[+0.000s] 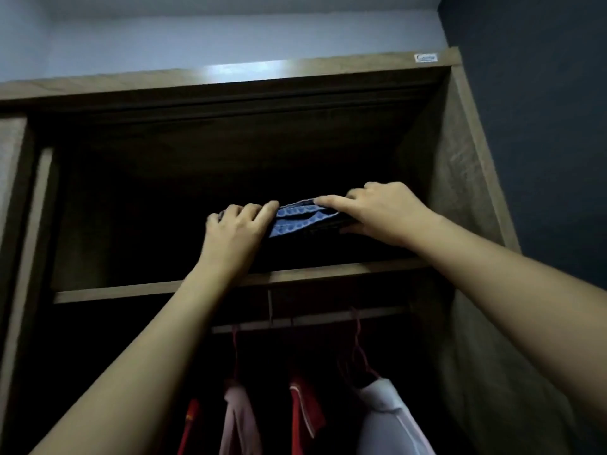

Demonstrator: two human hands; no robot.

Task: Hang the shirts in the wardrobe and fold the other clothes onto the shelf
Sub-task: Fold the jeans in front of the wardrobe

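- I've got both hands up inside the top compartment of the wardrobe [466, 165], arms reaching in from below
- Left hand [235, 229]: fingers curled over the left end of the folded cloth [295, 220], gripping it
- Right hand [377, 211]: fingers laid along the top of the right end, thumb tucked under, so it pinches the cloth
- The cloth is dark w/ a blue patterned band showing btw the two hands, folded flat and held level
- It sits above the shelf [147, 292], right of centre in the compartment; too dark in there for me to tell if it rests on the board or hangs just over it
- Below the shelf a rail [315, 318] runs across, w/ pink hangers [356, 339] hooked on it
- Hanging there, L to R: a red shirt [190, 421], a pale pink shirt [238, 418], a red shirt w/ white trim [303, 408], a white shirt [384, 418]
- Small sticker [425, 57] on the top front edge of the wardrobe, text unreadable
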